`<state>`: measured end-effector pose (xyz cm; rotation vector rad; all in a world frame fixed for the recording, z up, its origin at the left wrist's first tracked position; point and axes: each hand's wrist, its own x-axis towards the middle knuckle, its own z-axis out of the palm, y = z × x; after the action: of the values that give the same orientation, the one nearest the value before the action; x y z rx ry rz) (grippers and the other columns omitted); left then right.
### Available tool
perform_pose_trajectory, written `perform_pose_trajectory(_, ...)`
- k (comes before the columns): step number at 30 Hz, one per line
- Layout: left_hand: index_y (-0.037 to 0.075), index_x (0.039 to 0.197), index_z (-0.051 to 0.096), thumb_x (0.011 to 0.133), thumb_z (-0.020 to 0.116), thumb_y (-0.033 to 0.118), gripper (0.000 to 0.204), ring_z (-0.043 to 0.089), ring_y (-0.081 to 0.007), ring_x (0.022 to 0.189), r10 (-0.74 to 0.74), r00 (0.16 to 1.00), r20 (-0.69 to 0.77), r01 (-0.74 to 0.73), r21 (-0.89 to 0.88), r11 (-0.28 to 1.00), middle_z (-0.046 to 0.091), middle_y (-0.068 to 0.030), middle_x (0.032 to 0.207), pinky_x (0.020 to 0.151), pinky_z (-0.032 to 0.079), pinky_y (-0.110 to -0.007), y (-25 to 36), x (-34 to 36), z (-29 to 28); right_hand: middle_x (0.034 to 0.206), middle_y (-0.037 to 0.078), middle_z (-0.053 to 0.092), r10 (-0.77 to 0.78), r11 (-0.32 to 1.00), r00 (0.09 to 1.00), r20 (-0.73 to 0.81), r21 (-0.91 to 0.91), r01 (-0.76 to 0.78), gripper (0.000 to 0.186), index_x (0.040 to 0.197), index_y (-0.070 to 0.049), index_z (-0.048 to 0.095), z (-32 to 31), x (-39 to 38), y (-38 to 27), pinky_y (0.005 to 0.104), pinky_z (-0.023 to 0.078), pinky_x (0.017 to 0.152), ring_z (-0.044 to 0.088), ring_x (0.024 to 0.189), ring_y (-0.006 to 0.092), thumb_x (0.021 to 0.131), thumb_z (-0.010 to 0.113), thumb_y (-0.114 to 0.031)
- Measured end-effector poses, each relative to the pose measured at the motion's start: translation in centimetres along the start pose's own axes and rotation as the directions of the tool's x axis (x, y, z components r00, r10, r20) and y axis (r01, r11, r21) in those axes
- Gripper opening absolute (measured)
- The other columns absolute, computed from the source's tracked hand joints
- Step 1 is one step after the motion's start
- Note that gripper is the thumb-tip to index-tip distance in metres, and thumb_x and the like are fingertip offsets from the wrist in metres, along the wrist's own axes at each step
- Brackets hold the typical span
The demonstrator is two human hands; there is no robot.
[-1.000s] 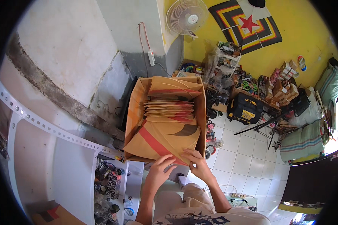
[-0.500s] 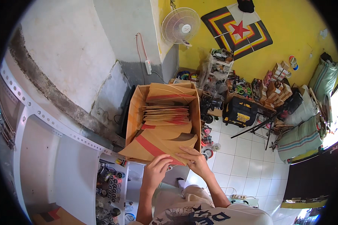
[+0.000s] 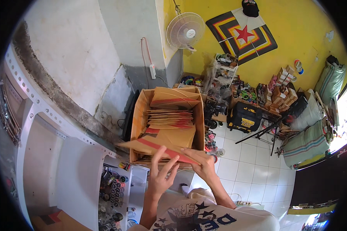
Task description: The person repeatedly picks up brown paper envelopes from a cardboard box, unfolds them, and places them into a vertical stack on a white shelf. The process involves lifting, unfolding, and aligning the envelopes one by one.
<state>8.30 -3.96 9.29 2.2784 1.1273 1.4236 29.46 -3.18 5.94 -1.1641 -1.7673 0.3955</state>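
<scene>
Hands [image 3: 205, 166] at cardboard [image 3: 142, 145] (steeper now)

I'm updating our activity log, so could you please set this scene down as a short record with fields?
Right hand: grip closed on the right end of the cardboard piece
Left hand: fingers spread at the same piece; contact unclear
Held item: brown, red-striped, tilted over the near part of the cardboard box
Box contents: row of flat brown pieces
Right side: black bag, white floor tiles
Background: white fan, red-starred hanging, yellow wall
</scene>
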Motion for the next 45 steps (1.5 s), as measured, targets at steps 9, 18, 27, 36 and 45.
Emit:
perform_pose_trajectory(9,0.003,0.174,0.013,0.091,0.09,0.023,0.115,0.034,-0.0377,0.16,-0.202,0.978,-0.056,0.153,-0.467,0.871,0.017,-0.0237,0.178,0.128,0.036,-0.051,1.3,-1.6,1.3,0.151,0.022,0.066,-0.034,0.961,0.999,0.04,0.277,0.022,0.069,0.15,-0.012,0.068,1.1,2.7,-6.2,0.0439,0.06,0.105,0.065,0.139,0.0414,0.083,0.075,0.004)
perform_pose_trajectory(18,-0.009,0.144,0.059,0.116,0.06,0.025,0.044,0.065,-0.0176,0.124,-0.682,0.594,-0.427,0.345,-0.631,0.695,0.068,-0.012,0.139,0.104,0.05,-0.033,0.2,-3.7,-4.3,0.168,0.014,0.052,-0.155,0.895,0.892,0.424,0.442,-0.055,0.069,0.159,-0.019,0.06,2.5,5.5,-11.0,0.0343,0.066,0.087,0.062,0.143,0.0317,0.095,0.08,-0.006)
perform_pose_trajectory(27,0.007,0.149,0.049,0.107,0.074,0.019,0.051,0.064,-0.0196,0.126,-0.777,0.213,-0.593,0.181,-0.757,0.628,0.062,-0.0082,0.142,0.106,0.055,-0.039,0.5,-10.1,-13.0,0.149,0.012,0.066,0.159,0.958,0.938,-0.308,0.276,-0.072,0.045,0.151,0.0,0.061,2.8,7.9,-3.7,0.0335,0.052,0.109,0.063,0.133,0.0206,0.107,0.066,0.0)
perform_pose_trajectory(36,0.002,0.146,0.054,0.105,0.076,0.017,0.049,0.065,-0.0176,0.123,-0.745,0.311,-0.591,0.344,-0.66,0.668,0.066,-0.0059,0.134,0.104,0.053,-0.035,3.5,-15.1,-19.3,0.117,0.008,0.078,0.408,0.667,0.911,0.058,0.662,-0.341,0.035,0.144,-0.001,0.067,4.4,7.0,-3.0,0.0272,0.054,0.098,0.072,0.108,0.0136,0.113,0.064,-0.017)
perform_pose_trajectory(45,0.0,0.141,0.061,0.106,0.075,0.019,0.041,0.068,-0.0129,0.114,-0.688,0.221,-0.691,0.456,-0.551,0.699,0.072,-0.0069,0.13,0.099,0.054,-0.032,8.7,-21.3,-24.8,0.115,0.006,0.078,0.298,0.869,0.947,0.117,0.378,-0.32,0.03,0.13,0.004,0.074,10.7,6.4,-7.7,0.0243,0.054,0.084,0.068,0.098,0.0076,0.115,0.062,-0.018)
